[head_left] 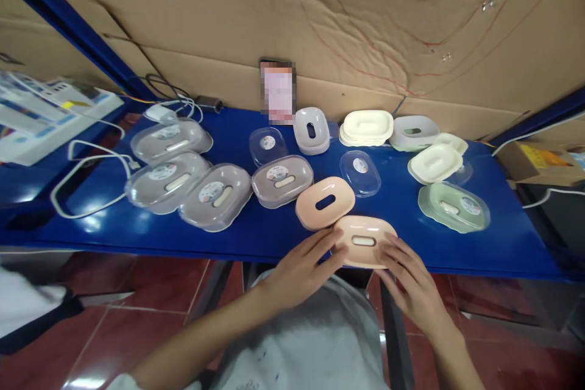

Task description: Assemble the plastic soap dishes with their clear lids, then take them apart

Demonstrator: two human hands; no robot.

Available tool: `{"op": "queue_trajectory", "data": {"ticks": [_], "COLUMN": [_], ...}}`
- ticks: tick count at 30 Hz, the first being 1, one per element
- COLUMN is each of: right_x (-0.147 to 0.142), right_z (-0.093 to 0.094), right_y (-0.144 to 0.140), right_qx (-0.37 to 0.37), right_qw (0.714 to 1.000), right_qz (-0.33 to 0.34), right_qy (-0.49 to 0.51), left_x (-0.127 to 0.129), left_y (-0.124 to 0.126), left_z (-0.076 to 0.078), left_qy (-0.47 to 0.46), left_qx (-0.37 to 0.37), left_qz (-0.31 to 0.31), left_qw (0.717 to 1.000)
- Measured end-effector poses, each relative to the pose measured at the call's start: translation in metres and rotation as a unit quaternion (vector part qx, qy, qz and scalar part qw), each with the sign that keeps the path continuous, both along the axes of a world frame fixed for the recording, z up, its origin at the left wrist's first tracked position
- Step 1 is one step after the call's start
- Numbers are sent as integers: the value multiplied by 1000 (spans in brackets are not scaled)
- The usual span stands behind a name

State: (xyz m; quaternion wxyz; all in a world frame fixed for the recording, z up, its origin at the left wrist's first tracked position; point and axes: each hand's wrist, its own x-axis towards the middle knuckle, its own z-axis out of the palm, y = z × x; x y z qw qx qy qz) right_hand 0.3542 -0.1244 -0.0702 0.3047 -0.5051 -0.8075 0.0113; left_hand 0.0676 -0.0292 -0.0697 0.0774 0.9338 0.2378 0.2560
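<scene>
A peach soap-dish tray [364,241] with a slot in its middle lies at the front edge of the blue table [256,237]. My left hand [301,268] grips its left end and my right hand [411,280] grips its right end. Just behind it, touching, lies a second peach piece [325,202] with an oval hole. A clear lid with a round sticker [360,172] rests a little further back.
Several closed grey soap boxes [192,177] with clear lids fill the left half. Cream trays [368,127], a white tray [434,163] and a green box [454,207] lie to the right. White cables [91,158] trail at far left. Cardboard lines the wall behind.
</scene>
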Motion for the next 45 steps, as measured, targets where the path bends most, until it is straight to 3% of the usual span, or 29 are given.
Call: {"op": "queue_trajectory", "data": {"ticks": [7, 12, 16, 21, 24, 28, 31, 37, 45], "right_x": [1, 4, 2, 10, 18, 19, 8, -27, -45], "right_z": [14, 26, 17, -1, 1, 16, 22, 20, 9], "right_y": [15, 83, 120, 102, 77, 43, 29, 37, 43], "right_qx": [-30, -3, -40, -15, -5, -3, -2, -43, 7], "right_qw": [999, 997, 987, 968, 961, 968, 987, 997, 990], "right_qz": [30, -73, -109, -249, -272, -223, -128, 48, 122], "right_qy": [9, -31, -112, -27, 45, 113, 101, 52, -68], "left_x": [-9, -17, -27, -31, -21, -4, -3, -28, -52], "left_y": [-1, -2, -5, -2, 9, 29, 36, 28, 23], "left_z": [6, 6, 4, 4, 11, 20, 19, 13, 10], "left_qy": [9, -21, -46, -62, -30, -14, -37, -85, -83], "left_qx": [-5, -13, -19, -33, -62, -109, -158, -240, -262], "left_qz": [12, 25, 39, 38, 34, 18, 15, 23, 44], "left_qw": [1000, 999, 998, 997, 997, 994, 987, 967, 961]}}
